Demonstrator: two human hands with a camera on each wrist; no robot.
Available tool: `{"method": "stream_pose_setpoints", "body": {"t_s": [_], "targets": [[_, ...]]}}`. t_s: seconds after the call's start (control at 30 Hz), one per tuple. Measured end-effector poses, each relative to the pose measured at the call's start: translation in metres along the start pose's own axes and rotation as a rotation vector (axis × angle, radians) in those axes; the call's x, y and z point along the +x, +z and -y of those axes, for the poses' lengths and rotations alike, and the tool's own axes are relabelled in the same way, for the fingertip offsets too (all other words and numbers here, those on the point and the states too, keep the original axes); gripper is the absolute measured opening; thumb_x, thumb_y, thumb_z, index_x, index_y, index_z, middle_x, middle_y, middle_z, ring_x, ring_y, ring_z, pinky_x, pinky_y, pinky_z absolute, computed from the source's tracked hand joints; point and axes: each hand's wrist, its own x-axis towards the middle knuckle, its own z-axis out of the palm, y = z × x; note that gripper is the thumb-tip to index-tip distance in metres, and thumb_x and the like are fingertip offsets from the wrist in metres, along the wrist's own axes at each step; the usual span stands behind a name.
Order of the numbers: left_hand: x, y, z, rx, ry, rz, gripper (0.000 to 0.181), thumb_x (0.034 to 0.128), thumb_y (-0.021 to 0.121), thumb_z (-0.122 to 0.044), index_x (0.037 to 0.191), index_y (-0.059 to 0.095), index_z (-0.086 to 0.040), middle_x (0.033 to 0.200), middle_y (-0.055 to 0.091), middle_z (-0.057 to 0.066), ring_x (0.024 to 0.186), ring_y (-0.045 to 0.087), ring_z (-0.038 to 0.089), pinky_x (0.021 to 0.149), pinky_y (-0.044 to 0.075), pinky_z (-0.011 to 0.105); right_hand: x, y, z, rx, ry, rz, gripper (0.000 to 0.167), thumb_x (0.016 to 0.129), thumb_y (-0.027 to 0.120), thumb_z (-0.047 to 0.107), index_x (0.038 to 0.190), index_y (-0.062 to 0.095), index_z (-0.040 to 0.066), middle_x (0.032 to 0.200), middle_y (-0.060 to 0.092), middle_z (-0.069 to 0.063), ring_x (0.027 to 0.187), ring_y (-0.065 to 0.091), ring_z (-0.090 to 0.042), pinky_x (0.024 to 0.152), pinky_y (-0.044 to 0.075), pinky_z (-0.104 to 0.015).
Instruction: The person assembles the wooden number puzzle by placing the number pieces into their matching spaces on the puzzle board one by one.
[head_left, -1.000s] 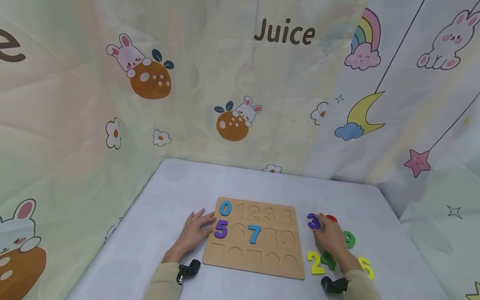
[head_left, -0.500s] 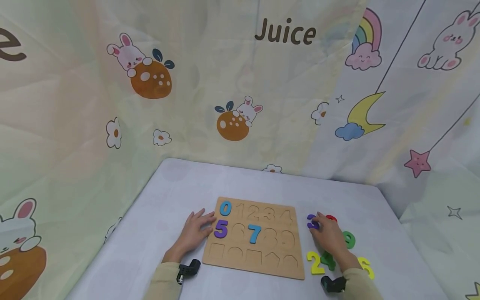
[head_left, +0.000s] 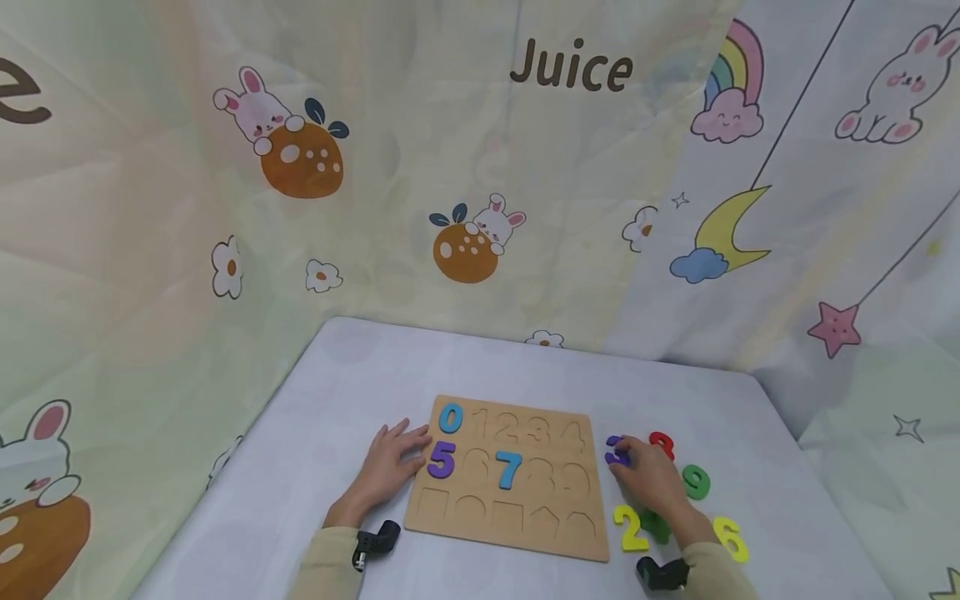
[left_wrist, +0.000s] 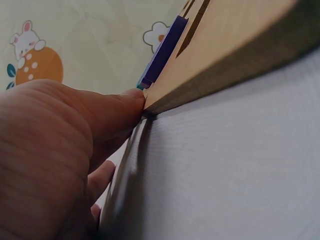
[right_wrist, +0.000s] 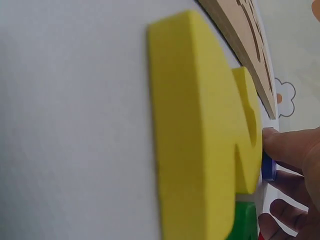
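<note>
The purple 3 (head_left: 617,457) is being pinched by the right hand (head_left: 651,479), whose grip is being clamped on it between thumb and fingers. The piece is being held just beside the right edge of the wooden board (head_left: 487,487); whether it is touching the bench (head_left: 375,358) cannot be told. The left hand (head_left: 390,467) is being rested at the board's left edge, its grip being held apart with the fingers extended and the thumb touching the wood. On the board, the blue 0 (head_left: 443,418) is being carried in the top row, the purple 5 (head_left: 442,457) and blue 7 (head_left: 508,472) in the middle row. Around the right hand, the red piece (head_left: 660,437), green 9 (head_left: 705,483), yellow 6 (head_left: 724,537) and yellow 2 (head_left: 633,527) are lying on the bench, while a green piece (head_left: 657,527) beside the 2 is being partly hidden by that hand.
</note>
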Motion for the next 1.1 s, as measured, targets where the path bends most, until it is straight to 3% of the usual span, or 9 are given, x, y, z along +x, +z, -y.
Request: {"method": "stream_pose_setpoints", "body": {"t_s": [0.4, 0.6, 0.97, 1.1], "targets": [[-0.002, -0.001, -0.001, -0.013, 0.006, 0.001, 0.035, 0.0894, 0.071, -0.015, 0.124, 0.067, -0.012, 0.141, 0.056, 0.001, 0.144, 0.030, 0.032, 0.122, 0.005, 0.051, -0.005, 0.006, 0.000, 0.013, 0.015, -0.024, 0.041, 0.084, 0.077, 0.024, 0.118, 0.064, 0.006, 0.114, 0.067, -0.018, 0.080, 0.056, -0.022, 0.076, 0.058, -0.042], [-0.003, 0.000, 0.000, -0.010, 0.008, 0.001, 0.035, 0.0893, 0.071, -0.015, 0.124, 0.067, -0.012, 0.141, 0.055, 0.001, 0.144, 0.030, 0.032, 0.122, 0.005, 0.051, -0.006, 0.013, -0.002, 0.028, 0.021, -0.056, 0.042, 0.083, 0.078, 0.022, 0.119, 0.063, 0.006, 0.099, 0.068, -0.011, 0.066, 0.046, -0.018, 0.055, 0.042, -0.027], [0.003, 0.000, 0.001, -0.002, 0.041, 0.000, 0.035, 0.0900, 0.070, -0.016, 0.125, 0.066, -0.012, 0.142, 0.055, 0.001, 0.144, 0.030, 0.032, 0.122, 0.005, 0.051, -0.008, 0.012, -0.001, 0.039, 0.037, -0.083, 0.042, 0.085, 0.075, 0.023, 0.121, 0.062, 0.006, 0.067, 0.049, -0.001, 0.061, 0.041, -0.019, 0.051, 0.033, -0.027], [0.003, 0.001, 0.001, -0.007, 0.044, -0.012, 0.035, 0.0886, 0.071, -0.014, 0.123, 0.067, -0.012, 0.140, 0.056, 0.002, 0.143, 0.032, 0.034, 0.121, 0.007, 0.054, -0.009, 0.011, -0.001, 0.057, 0.028, -0.084, 0.041, 0.086, 0.075, 0.023, 0.121, 0.062, 0.007, 0.074, 0.057, -0.007, 0.057, 0.041, -0.017, 0.049, 0.034, -0.026]]}}
